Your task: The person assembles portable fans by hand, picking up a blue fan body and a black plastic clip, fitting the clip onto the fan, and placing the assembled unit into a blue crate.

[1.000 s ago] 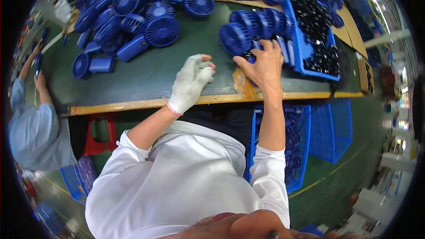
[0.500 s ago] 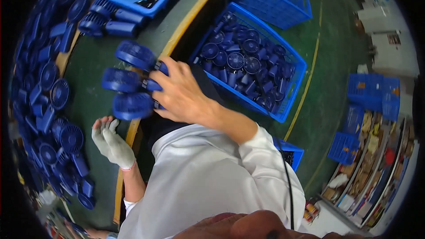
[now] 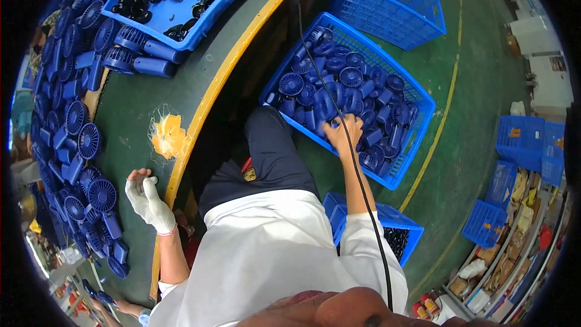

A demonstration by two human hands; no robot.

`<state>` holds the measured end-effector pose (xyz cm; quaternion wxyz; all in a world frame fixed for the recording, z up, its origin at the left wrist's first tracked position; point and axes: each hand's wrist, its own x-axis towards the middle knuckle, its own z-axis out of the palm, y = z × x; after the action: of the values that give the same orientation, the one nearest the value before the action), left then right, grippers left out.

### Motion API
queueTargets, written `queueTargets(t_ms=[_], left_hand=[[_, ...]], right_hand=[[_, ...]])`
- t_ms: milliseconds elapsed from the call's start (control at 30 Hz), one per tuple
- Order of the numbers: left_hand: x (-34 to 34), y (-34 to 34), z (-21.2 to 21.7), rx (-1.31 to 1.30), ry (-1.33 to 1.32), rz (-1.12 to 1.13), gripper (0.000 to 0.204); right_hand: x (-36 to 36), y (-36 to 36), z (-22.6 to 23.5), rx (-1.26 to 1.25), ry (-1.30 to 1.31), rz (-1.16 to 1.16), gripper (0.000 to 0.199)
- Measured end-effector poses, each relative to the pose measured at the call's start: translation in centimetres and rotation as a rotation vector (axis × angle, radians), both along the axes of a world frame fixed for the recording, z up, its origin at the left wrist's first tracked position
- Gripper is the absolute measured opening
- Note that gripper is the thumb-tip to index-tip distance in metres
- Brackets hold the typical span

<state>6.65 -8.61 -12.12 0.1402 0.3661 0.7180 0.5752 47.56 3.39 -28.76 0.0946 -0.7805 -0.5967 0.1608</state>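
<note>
My right hand [image 3: 346, 133] is down inside the blue crate [image 3: 407, 160] on the right, its fingers curled round the handles of blue handheld fans [image 3: 328, 102]. Those fans lie against the others heaped there, and my fingers partly hide their handles. On the left, my left hand [image 3: 149, 201] wears a white glove that leaves the fingertips bare. It rests at the edge of the green worktable [image 3: 130, 124], fingers apart, with nothing in it. A long pile of blue fans [image 3: 88, 140] lies along the table beyond it.
A blue tray [image 3: 200, 33] of small black parts sits at the table's far end. An orange patch with loose threads [image 3: 168, 136] lies near the yellow table edge. A black cable [image 3: 369, 200] hangs across the crate. Another blue crate [image 3: 387, 9] stands behind; shelves [image 3: 514, 230] are far right.
My right hand has carried several fans from above the table edge rightward and down into the crate. The orange patch on the table is now uncovered. My left hand has barely moved.
</note>
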Motion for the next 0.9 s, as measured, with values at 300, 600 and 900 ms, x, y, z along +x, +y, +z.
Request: queueTargets(t_ms=[300,600,900], left_hand=[[-0.2,0.0,-0.7,0.020,0.000,-0.056,0.036],[1.7,1.1,0.4,-0.163,0.212,0.041,0.035],[-6.3,-5.2,5.9,-0.114,1.073,0.292,0.038]], right_hand=[[2.7,16.3,-4.2,0.071,0.224,-0.194,0.055],[-1.1,3.4,-10.4,0.339,0.191,0.198,0.031],[-7.3,-3.4,-4.7,0.250,0.464,0.307,0.019]])
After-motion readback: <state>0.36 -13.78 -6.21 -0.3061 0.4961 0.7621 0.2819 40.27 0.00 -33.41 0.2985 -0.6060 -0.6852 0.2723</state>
